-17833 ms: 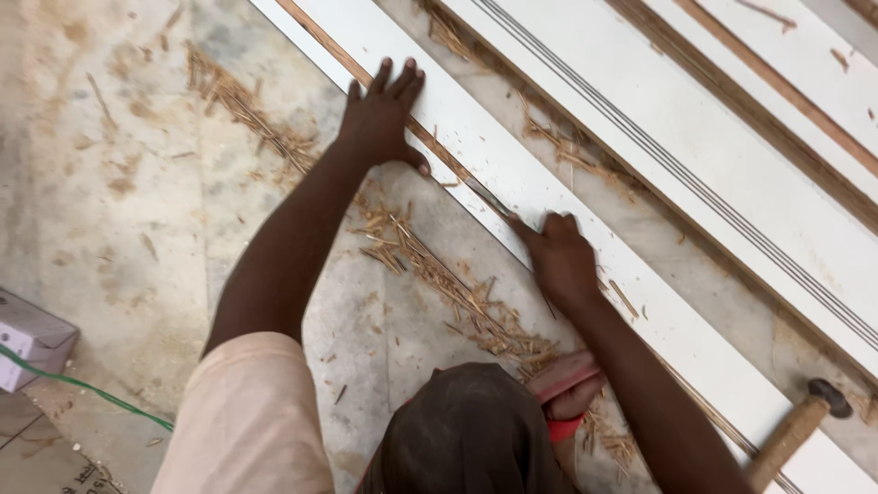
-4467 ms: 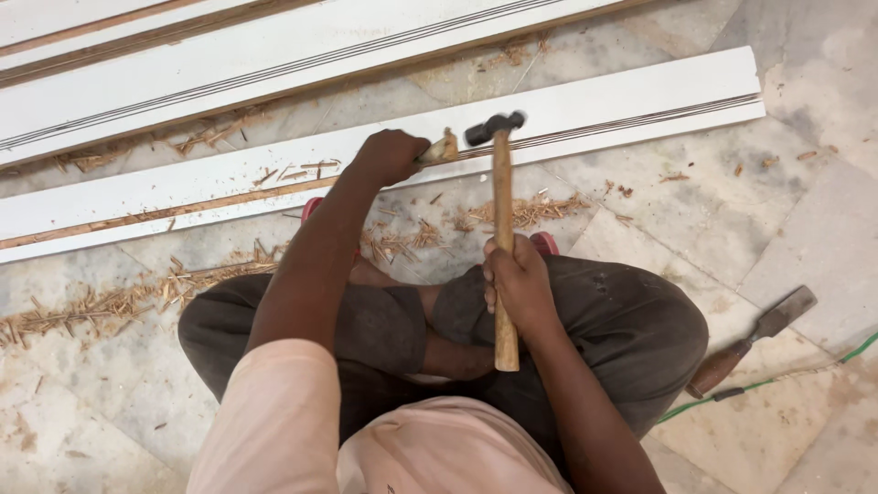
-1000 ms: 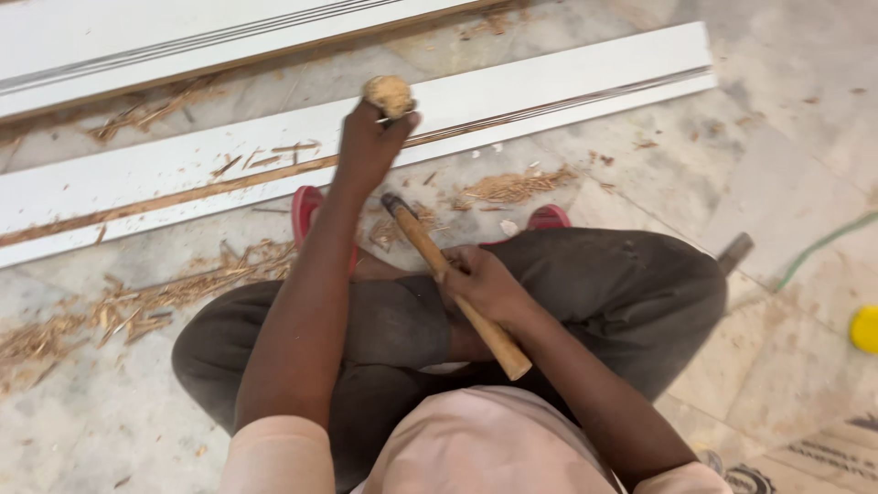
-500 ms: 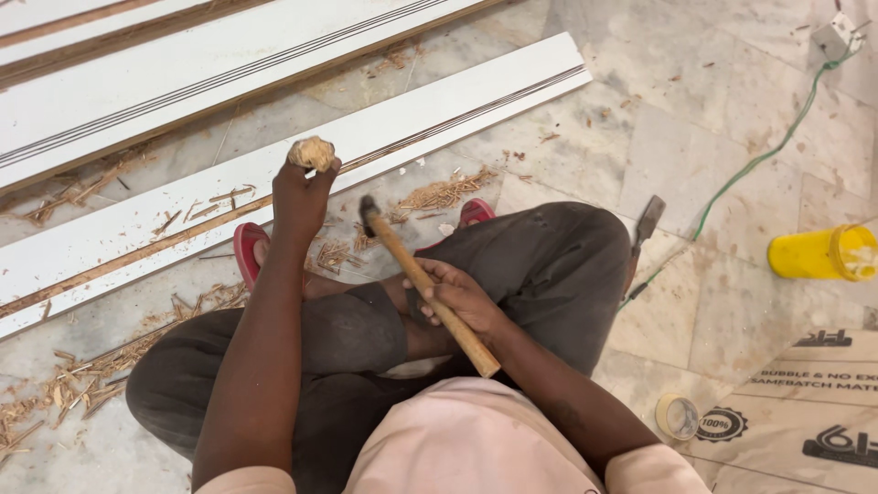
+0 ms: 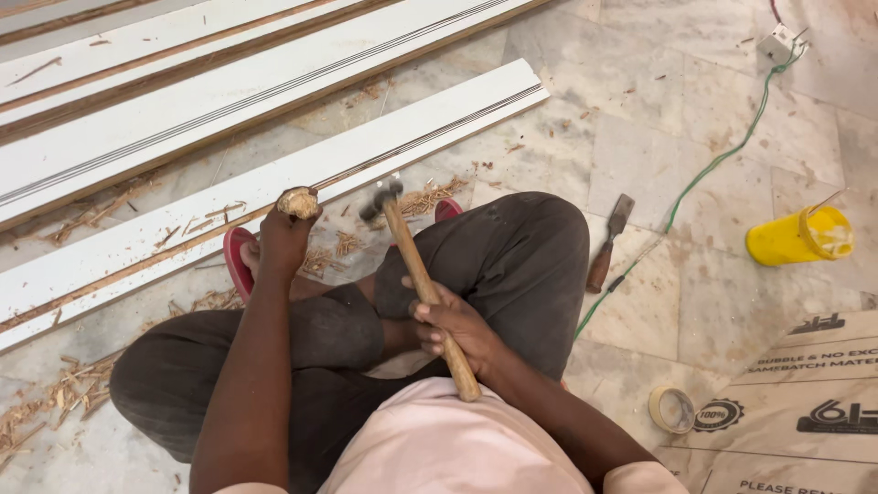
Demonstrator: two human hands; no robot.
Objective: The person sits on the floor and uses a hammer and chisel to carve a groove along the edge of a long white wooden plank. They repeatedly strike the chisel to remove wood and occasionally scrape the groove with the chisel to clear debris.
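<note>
I sit cross-legged on a marble floor. My left hand [image 5: 283, 236] grips a tool with a rounded wooden handle top [image 5: 298, 201], held upright at the edge of a long white moulding board [image 5: 439, 123]. My right hand [image 5: 450, 325] holds a wooden-handled hammer [image 5: 416, 274]; its metal head [image 5: 381, 197] is blurred, just right of the handle top and above the board's near edge. Wood shavings [image 5: 430, 194] lie along the board.
More white grooved boards [image 5: 183, 101] lie beyond. A chisel [image 5: 608, 245] and a green cable [image 5: 713, 169] lie on the floor to my right, with a yellow container [image 5: 800, 236], a tape roll [image 5: 672, 409] and cardboard [image 5: 805, 402]. Red sandals [image 5: 240, 261] are on my feet.
My view has swung right, showing more of the yellow container and the cardboard. The hammer head has come closer to the wooden handle top in my left hand.
</note>
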